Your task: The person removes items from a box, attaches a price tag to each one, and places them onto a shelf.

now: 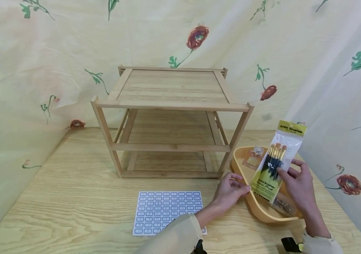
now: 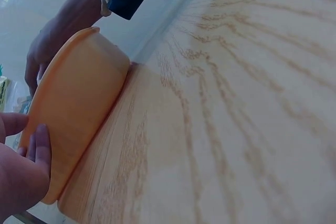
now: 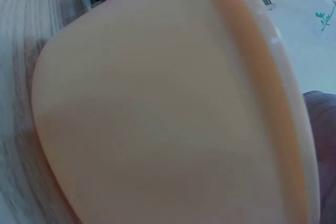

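A packet of artist brushes [image 1: 274, 160] with a yellow-green header is held up by my right hand [image 1: 301, 187], thumb on its front, over the orange tray [image 1: 263, 211]. My left hand [image 1: 226, 194] grips the tray's near-left rim, thumb at the rim and fingers against the outer wall; the left wrist view shows that hand [image 2: 23, 171] on the tray's side [image 2: 79, 98]. Inside the tray lie a small clear packet with an orange-pink content [image 1: 253, 159] and a clear bag of small brownish pieces [image 1: 283, 204]. In the right wrist view the tray wall [image 3: 147, 108] hides the brushes.
A wooden rack [image 1: 172, 106] with stacked shelves stands at the back centre. On the table in front of it lies a white sheet of blue-outlined labels [image 1: 164, 211], partly under my left forearm. Flowered cloth [image 1: 155, 35] hangs behind and at both sides.
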The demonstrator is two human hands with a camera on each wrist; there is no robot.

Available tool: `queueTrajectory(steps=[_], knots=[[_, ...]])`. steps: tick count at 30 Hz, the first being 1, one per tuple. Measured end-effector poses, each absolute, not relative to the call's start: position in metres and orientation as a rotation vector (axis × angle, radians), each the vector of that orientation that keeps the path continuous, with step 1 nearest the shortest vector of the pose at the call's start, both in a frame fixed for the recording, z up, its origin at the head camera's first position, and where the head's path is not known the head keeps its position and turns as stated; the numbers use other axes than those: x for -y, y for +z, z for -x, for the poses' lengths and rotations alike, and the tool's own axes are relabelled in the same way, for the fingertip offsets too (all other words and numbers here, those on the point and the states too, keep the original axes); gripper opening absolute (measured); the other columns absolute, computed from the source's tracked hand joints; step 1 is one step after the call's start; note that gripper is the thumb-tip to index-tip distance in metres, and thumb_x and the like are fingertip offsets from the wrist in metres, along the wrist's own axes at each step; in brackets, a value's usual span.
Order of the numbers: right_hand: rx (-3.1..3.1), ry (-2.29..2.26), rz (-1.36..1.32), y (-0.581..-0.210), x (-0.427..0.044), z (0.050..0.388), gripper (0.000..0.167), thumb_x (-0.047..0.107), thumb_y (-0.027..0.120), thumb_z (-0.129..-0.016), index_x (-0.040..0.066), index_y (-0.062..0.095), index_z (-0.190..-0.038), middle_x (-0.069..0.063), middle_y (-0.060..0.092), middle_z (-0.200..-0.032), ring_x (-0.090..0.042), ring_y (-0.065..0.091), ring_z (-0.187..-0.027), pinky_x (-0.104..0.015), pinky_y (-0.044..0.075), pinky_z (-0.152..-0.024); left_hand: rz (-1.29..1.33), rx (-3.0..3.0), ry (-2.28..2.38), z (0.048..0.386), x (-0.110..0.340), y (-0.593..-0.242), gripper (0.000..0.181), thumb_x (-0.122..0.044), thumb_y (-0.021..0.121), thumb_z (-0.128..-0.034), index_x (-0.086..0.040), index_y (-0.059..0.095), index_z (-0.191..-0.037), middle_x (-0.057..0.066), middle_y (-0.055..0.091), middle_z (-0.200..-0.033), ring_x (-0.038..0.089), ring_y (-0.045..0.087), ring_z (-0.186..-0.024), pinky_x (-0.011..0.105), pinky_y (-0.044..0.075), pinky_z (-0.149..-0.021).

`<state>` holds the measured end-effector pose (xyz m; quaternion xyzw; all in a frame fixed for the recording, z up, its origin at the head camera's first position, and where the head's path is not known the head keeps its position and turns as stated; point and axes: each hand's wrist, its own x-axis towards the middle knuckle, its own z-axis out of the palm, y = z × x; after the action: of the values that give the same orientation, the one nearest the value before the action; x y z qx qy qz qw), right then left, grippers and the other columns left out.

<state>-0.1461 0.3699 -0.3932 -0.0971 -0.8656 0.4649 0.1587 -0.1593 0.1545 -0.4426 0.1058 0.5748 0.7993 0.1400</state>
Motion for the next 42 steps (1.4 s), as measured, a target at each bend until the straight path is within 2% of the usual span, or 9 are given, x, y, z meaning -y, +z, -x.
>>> queueTrajectory(steps=[5,8,12,13,16,23,31,35,42], knots=[[2.460,1.313,0.287,-0.390,-0.369,0.143,0.046,0.014,0.054,-0.108,-0.006,0.029,-0.140,-0.036,0.060,-0.129,0.013,0.057,-0.088,-0.019,0.051,-0.065,-0.315,-1.652,2.309,0.159,-0.155,-0.443,0.025,0.005,0.074,-0.0908,-0.005,0.060,-0.110,0.000,0.064,-0.087,0.009,0.065,-0.073,0.029,0.060,-0.076],[2.429,1.335,0.294,-0.387,-0.370,0.141,0.041,0.015,0.056,-0.107,0.002,0.033,-0.138,-0.007,0.072,-0.111,0.012,0.059,-0.087,-0.019,0.052,-0.065,-0.313,-1.638,2.311,0.159,-0.155,-0.442,0.026,0.005,0.073,-0.0908,-0.006,0.060,-0.110,0.001,0.064,-0.087,0.010,0.065,-0.073,0.030,0.060,-0.076],[2.376,1.382,0.294,-0.383,-0.371,0.138,0.036,0.013,0.058,-0.106,0.014,0.036,-0.134,0.028,0.061,-0.094,0.011,0.061,-0.085,-0.017,0.052,-0.066,-0.326,-1.632,2.312,0.158,-0.154,-0.442,0.026,0.005,0.073,-0.0909,-0.004,0.060,-0.111,0.001,0.064,-0.088,0.010,0.064,-0.074,0.032,0.061,-0.078],[2.365,1.391,0.292,-0.383,-0.371,0.137,0.035,0.013,0.059,-0.106,0.015,0.037,-0.133,0.030,0.061,-0.093,0.011,0.061,-0.085,-0.015,0.051,-0.066,-0.329,-1.634,2.312,0.158,-0.154,-0.442,0.026,0.005,0.073,-0.0909,-0.004,0.060,-0.112,0.001,0.064,-0.088,0.010,0.065,-0.074,0.032,0.061,-0.078],[2.343,1.413,0.278,-0.380,-0.371,0.136,0.035,0.011,0.059,-0.105,0.022,0.036,-0.130,0.033,0.060,-0.090,0.011,0.062,-0.083,-0.014,0.050,-0.065,-0.334,-1.642,2.313,0.158,-0.154,-0.442,0.026,0.005,0.073,-0.0910,-0.003,0.060,-0.112,0.002,0.065,-0.089,0.010,0.065,-0.075,0.032,0.061,-0.077],[2.240,1.549,0.227,-0.372,-0.367,0.130,0.037,0.008,0.062,-0.104,0.029,0.039,-0.124,0.029,0.066,-0.093,0.008,0.065,-0.083,-0.016,0.044,-0.054,-0.308,-1.633,2.312,0.159,-0.154,-0.442,0.026,0.005,0.074,-0.0910,-0.005,0.060,-0.111,0.001,0.064,-0.088,0.010,0.065,-0.075,0.030,0.060,-0.077],[2.074,1.727,0.073,-0.367,-0.353,0.124,0.039,-0.003,0.062,-0.101,0.023,0.042,-0.123,0.020,0.073,-0.095,0.003,0.069,-0.081,-0.021,0.031,-0.042,-0.298,-1.633,2.312,0.159,-0.155,-0.442,0.026,0.004,0.074,-0.0913,-0.004,0.060,-0.112,0.000,0.063,-0.090,0.010,0.064,-0.076,0.031,0.060,-0.078],[2.021,1.781,0.003,-0.368,-0.345,0.121,0.042,-0.010,0.060,-0.099,0.020,0.045,-0.124,0.016,0.075,-0.095,0.002,0.070,-0.084,-0.015,0.041,-0.049,-0.293,-1.637,2.322,0.159,-0.155,-0.441,0.026,0.006,0.072,-0.0908,-0.003,0.061,-0.112,0.002,0.064,-0.089,0.012,0.066,-0.076,0.031,0.060,-0.077],[2.054,1.782,-0.012,-0.369,-0.335,0.114,0.044,-0.011,0.060,-0.099,0.021,0.046,-0.125,0.016,0.075,-0.097,0.001,0.071,-0.085,-0.013,0.040,-0.049,-0.293,-1.633,2.343,0.158,-0.155,-0.441,0.025,0.009,0.068,-0.0888,-0.001,0.062,-0.111,0.002,0.063,-0.087,0.012,0.064,-0.073,0.031,0.061,-0.076]])
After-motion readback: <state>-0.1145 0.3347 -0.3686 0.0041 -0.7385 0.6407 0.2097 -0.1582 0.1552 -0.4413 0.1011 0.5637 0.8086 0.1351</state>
